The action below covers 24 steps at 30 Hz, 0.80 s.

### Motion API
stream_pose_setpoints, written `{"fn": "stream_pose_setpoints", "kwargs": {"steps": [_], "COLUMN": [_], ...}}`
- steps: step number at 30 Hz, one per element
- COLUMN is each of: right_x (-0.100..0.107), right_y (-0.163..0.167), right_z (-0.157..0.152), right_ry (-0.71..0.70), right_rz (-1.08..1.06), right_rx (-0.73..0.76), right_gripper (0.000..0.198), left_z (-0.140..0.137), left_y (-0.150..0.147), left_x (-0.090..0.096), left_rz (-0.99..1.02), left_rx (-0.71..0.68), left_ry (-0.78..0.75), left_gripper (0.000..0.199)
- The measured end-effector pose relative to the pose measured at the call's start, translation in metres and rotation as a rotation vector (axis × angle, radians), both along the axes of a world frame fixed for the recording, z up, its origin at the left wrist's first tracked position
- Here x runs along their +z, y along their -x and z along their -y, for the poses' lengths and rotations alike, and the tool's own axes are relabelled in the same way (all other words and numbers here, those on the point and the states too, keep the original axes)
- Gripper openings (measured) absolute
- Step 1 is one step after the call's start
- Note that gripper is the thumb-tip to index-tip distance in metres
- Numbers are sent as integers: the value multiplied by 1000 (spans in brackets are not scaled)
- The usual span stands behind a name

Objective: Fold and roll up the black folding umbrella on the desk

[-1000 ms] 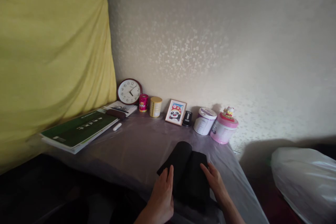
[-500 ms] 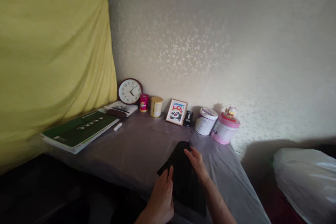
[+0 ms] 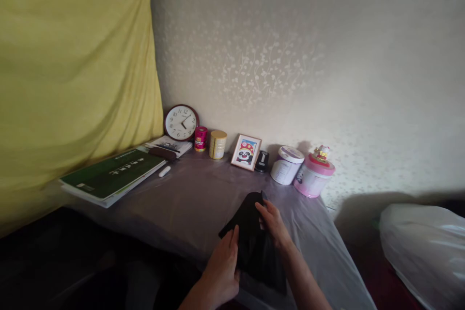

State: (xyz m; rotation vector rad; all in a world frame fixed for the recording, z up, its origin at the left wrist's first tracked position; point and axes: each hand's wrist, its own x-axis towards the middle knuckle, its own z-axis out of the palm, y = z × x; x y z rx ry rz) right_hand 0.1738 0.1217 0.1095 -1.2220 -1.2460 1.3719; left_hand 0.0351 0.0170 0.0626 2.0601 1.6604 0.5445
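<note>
A limp black piece that looks like cloth hangs over the near part of the table, its lower end reaching toward me. My left hand grips its left edge, thumb laid along the top and the other fingers partly hidden beneath. At its upper right edge, my right hand pinches the black cloth between thumb and fingers. A small dark flap sticks up just beyond the right fingertips. The exact kind of item is too dark to make out.
Along the wall stand a clock, a pink can, a yellow tin, a framed panda picture, a white tub and a pink tub. Green books lie left on the grey-covered table. A white bag bulges at right.
My right fingers have shifted slightly at the cloth's upper edge, and the flap there stands up more. The left hand keeps its hold. The view has tilted a little.
</note>
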Motion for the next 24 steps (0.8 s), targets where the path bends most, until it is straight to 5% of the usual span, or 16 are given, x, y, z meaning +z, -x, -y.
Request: {"fn": "stream_pose_setpoints", "kwargs": {"steps": [12, 17, 24], "right_x": [12, 16, 5], "right_y": [-4, 6, 24], "right_z": [5, 2, -7], "right_ry": [83, 128, 125], "right_rz": [-165, -186, -113], "right_rx": [15, -95, -80], "right_gripper": [28, 34, 41], "left_z": [-2, -3, -4], "left_y": [0, 1, 2], "left_x": [-4, -7, -6], "left_rz": [34, 34, 55], "left_rx": [4, 8, -1], "left_ry": [17, 3, -25], "left_gripper": [86, 88, 88]}}
